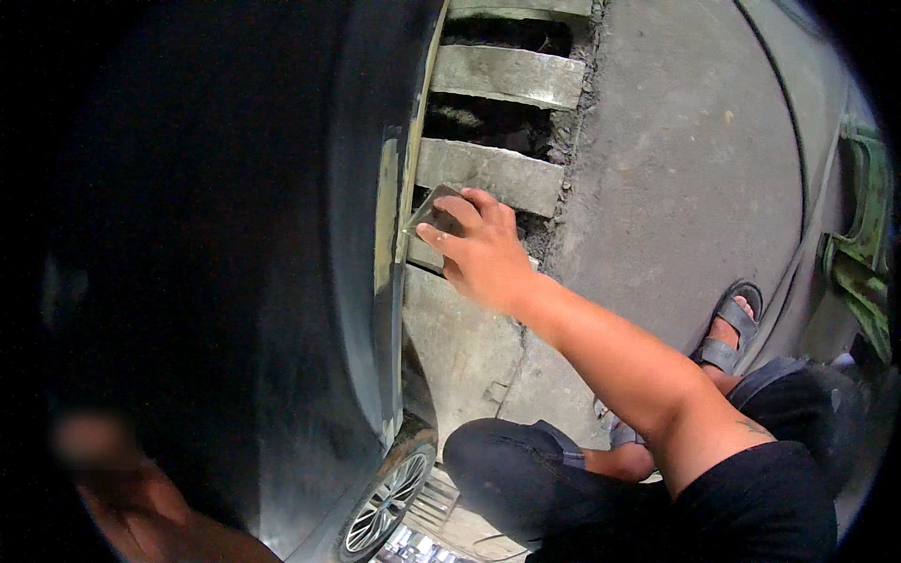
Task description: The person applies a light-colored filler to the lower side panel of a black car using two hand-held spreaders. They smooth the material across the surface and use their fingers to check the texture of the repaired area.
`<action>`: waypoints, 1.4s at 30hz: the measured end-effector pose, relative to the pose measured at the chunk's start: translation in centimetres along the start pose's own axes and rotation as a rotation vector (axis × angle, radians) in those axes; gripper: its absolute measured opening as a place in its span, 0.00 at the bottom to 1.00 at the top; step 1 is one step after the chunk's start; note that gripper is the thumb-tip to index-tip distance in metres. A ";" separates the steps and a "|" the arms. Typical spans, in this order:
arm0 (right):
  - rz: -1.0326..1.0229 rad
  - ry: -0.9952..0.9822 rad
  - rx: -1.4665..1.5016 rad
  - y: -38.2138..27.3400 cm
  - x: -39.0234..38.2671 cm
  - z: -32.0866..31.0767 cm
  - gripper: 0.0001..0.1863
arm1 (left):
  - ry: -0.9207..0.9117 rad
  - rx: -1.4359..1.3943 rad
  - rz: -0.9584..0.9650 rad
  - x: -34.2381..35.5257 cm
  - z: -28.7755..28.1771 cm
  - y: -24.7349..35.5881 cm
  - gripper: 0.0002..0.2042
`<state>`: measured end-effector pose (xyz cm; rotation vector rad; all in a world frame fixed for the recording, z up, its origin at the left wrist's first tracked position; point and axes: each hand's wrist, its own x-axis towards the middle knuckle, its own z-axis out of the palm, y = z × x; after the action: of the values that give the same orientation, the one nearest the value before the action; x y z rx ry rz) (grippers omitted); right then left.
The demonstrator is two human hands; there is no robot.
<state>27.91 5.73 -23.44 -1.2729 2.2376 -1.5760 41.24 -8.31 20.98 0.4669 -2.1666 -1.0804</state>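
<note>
My right hand (483,249) reaches left from the lower right and grips a thin, flat, grey-brown putty spreader (438,203) between thumb and fingers. The spreader's left edge meets the lower edge of a dark car body panel (272,235). Along that edge runs a pale yellowish strip of filler (385,216). At the lower left, what looks like my left hand (94,441) lies against or close to the dark panel. It is blurred, so its fingers do not show.
Concrete slats (507,75) with dark gaps lie beside the car. A spoked wheel (389,502) stands at the bottom. A black hose (793,103) crosses the concrete floor (685,169). A green metal part (859,244) is at the right, near my sandalled foot (732,324).
</note>
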 end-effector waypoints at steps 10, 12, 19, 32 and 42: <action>0.001 -0.045 -0.003 -0.9 -1.1 0.3 0.30 | 0.194 -0.062 -0.054 0.5 0.0 -0.2 0.27; -0.003 -0.023 0.004 -0.8 -0.8 0.5 0.30 | -0.166 -0.112 -0.069 0.9 -2.5 0.2 0.27; -0.008 -0.074 0.043 -2.5 -2.5 1.6 0.28 | -0.671 -0.688 -0.460 1.8 1.9 0.6 0.30; 0.030 0.061 0.097 -0.1 -0.6 0.7 0.29 | -0.083 0.003 -0.084 0.1 -0.8 0.3 0.29; -0.105 -0.063 0.195 -0.8 -2.4 1.9 0.32 | -0.292 -0.025 -0.111 0.4 0.6 0.3 0.27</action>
<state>30.82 5.93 -24.48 -1.3834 1.9542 -1.7155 40.48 -7.98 21.13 0.4458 -2.3994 -1.3036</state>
